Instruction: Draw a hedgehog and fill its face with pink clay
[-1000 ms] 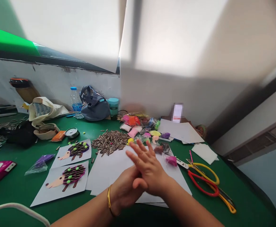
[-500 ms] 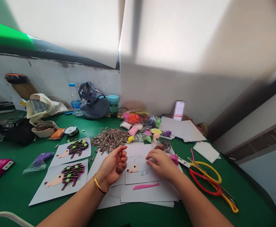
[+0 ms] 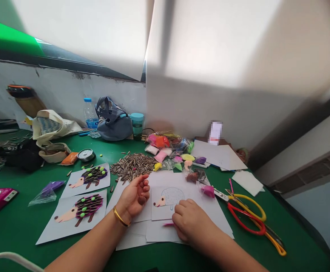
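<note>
My left hand [image 3: 135, 194] is palm up with curled fingers, cupping a small brown lump of clay [image 3: 141, 200]. My right hand [image 3: 191, 219] is closed over a pink plastic clay knife [image 3: 168, 224]; only the knife's tip shows. Between the hands lies a sheet with a hedgehog drawing [image 3: 173, 196]: the body is a blue outline, while the face is peach clay with a dark eye and nose. More white paper [image 3: 156, 236] lies under it. Packets of brown clay [image 3: 192, 176] and pink clay [image 3: 208, 191] sit beyond my right hand.
Sunflower seeds [image 3: 133, 166] are heaped behind the paper. To the left lie two finished-looking hedgehog pictures [image 3: 80, 211] and a purple clay packet [image 3: 47, 190]. Red-and-yellow-handled scissors [image 3: 247, 215] are at the right. Clay bags [image 3: 161, 141], a cup [image 3: 137, 126] and a blue bag [image 3: 114, 124] stand behind.
My right hand has moved from the drawing down to the pink knife and closed over it. My left hand stays nearly in place with the brown lump.
</note>
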Action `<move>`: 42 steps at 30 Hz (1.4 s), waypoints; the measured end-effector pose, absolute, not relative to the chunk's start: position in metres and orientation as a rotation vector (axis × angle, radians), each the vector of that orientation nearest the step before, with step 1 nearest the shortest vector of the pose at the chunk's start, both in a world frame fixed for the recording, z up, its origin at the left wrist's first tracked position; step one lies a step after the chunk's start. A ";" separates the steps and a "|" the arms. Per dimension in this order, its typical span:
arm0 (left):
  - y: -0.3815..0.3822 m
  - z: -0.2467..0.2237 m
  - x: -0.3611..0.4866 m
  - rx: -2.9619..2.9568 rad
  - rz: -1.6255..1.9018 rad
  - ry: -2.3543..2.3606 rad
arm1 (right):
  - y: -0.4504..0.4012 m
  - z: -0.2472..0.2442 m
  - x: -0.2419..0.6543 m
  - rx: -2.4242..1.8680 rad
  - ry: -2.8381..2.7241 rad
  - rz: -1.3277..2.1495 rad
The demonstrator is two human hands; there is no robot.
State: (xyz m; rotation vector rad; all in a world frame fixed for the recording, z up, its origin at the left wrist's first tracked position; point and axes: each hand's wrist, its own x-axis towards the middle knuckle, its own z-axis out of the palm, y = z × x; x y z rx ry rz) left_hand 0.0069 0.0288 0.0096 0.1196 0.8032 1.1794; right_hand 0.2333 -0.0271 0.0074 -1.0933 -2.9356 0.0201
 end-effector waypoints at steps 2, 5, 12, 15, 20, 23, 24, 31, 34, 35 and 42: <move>0.029 0.008 0.008 0.123 1.184 0.814 | -0.022 0.013 0.240 -1.175 -2.861 0.012; 0.029 0.007 0.009 0.132 1.188 0.828 | -0.009 0.025 0.260 -1.529 -2.583 -0.096; 0.026 0.005 0.012 0.191 1.194 0.889 | 0.003 0.028 0.285 -1.858 -2.488 -0.177; 0.025 0.004 0.014 0.252 1.202 0.931 | -0.006 0.020 0.273 -1.542 -2.562 0.060; 0.025 0.004 0.014 0.461 1.193 1.063 | -0.015 0.005 0.257 -1.365 -2.709 0.455; 0.026 0.006 0.011 0.676 1.139 1.185 | -0.016 -0.001 0.257 -1.416 -2.692 0.560; 0.026 0.007 0.009 0.766 1.114 1.228 | -0.016 -0.003 0.257 -1.413 -2.685 0.582; 0.033 0.008 -0.002 1.462 0.939 1.483 | -0.015 -0.008 0.254 -1.328 -2.692 0.662; 0.034 0.003 -0.001 1.651 0.825 1.533 | -0.012 -0.008 0.252 -1.305 -2.710 0.660; 0.034 0.002 0.000 1.699 0.796 1.541 | -0.011 -0.008 0.252 -1.293 -2.717 0.657; 0.034 -0.001 0.000 1.840 0.768 1.544 | 0.004 -0.009 0.250 -1.190 -2.732 0.585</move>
